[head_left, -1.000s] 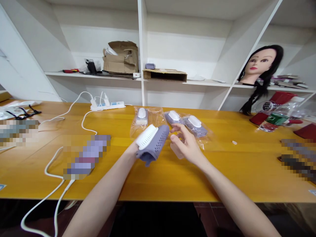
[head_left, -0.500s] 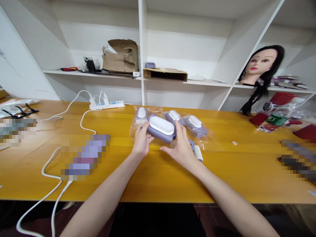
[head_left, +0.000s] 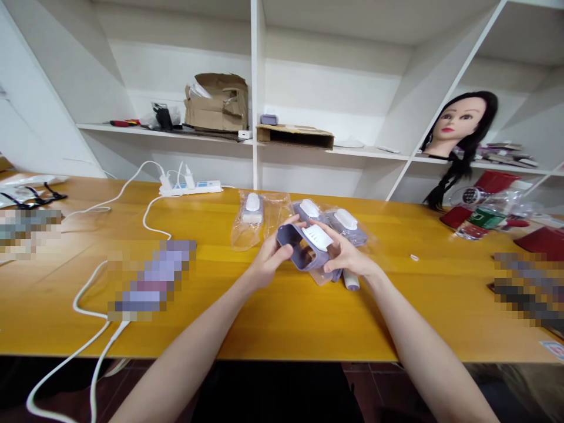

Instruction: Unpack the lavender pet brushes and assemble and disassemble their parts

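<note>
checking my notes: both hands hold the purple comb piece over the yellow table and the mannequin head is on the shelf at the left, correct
Not quite. The head view shows the mannequin head on the shelf at the right, not the left. The left hand and right hand do both hold the purple comb piece over the yellow table.

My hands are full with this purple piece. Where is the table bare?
Bare wood: the near table edge below the left hand and right hand on the purple piece, and between the bags and red cases. Crowded: bags behind the hands, white cable at left.
</note>
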The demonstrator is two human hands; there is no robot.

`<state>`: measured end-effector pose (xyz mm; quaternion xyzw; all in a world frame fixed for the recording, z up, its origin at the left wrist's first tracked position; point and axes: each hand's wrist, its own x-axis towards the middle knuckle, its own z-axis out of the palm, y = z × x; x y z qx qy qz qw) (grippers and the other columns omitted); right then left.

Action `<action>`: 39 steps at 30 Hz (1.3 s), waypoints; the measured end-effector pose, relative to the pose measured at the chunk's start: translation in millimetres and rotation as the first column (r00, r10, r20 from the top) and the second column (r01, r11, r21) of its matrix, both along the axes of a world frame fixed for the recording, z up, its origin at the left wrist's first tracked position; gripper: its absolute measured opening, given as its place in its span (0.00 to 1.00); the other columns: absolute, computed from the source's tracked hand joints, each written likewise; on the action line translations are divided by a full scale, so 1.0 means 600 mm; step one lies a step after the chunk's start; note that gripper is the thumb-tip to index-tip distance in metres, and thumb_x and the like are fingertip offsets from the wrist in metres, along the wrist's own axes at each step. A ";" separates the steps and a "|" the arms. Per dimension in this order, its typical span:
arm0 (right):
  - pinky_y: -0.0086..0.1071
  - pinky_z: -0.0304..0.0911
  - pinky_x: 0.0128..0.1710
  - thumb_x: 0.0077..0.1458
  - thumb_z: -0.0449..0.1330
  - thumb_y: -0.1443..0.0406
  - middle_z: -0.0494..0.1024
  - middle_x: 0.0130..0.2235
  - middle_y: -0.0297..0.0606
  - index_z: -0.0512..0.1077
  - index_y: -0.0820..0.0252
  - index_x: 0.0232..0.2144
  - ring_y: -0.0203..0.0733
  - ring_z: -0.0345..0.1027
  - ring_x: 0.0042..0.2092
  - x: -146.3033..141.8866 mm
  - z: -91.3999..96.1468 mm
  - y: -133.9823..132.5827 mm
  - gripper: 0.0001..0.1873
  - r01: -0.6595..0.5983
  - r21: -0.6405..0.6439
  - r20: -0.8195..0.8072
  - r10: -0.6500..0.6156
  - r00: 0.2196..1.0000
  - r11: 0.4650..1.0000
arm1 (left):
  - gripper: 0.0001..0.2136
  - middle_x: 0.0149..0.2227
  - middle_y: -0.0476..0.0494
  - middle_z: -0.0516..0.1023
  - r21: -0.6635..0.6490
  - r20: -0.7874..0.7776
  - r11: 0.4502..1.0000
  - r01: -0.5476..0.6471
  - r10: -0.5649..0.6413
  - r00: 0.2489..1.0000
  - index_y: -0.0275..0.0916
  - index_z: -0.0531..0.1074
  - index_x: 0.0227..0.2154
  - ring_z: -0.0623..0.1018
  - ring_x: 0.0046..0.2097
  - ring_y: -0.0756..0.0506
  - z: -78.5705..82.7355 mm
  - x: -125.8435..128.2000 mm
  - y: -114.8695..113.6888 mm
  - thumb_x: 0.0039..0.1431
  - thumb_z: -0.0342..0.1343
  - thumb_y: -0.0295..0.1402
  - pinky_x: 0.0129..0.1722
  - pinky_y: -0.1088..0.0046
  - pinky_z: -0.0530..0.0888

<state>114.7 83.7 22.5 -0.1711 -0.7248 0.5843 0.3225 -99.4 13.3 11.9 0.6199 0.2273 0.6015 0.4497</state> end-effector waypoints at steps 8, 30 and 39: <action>0.47 0.53 0.62 0.33 0.75 0.65 0.53 0.67 0.41 0.52 0.47 0.64 0.53 0.52 0.65 0.008 0.004 0.002 0.58 0.040 0.041 0.029 -0.041 0.999 0.998 | 0.25 0.50 0.38 0.76 -0.328 0.088 0.945 -0.011 0.042 0.995 0.38 0.70 0.50 0.75 0.50 0.38 0.017 0.015 -0.013 0.46 0.60 0.37 0.46 0.63 0.73; 0.46 0.52 0.59 0.45 0.68 0.51 0.67 0.58 0.40 0.66 0.49 0.57 0.53 0.60 0.59 -0.006 0.009 -0.026 0.37 0.107 0.416 0.057 -0.143 0.988 0.903 | 0.27 0.47 0.40 0.79 -0.404 0.234 0.910 0.093 0.005 0.972 0.40 0.73 0.48 0.76 0.52 0.38 -0.002 0.011 0.011 0.38 0.64 0.28 0.54 0.63 0.71; 0.46 0.52 0.59 0.47 0.67 0.52 0.70 0.56 0.40 0.70 0.50 0.54 0.52 0.61 0.57 -0.014 0.003 -0.034 0.31 0.181 0.387 0.007 -0.200 0.980 0.904 | 0.25 0.50 0.40 0.77 -0.374 0.238 0.922 0.104 -0.013 0.971 0.41 0.73 0.48 0.75 0.53 0.38 -0.012 0.019 0.010 0.41 0.62 0.28 0.54 0.63 0.71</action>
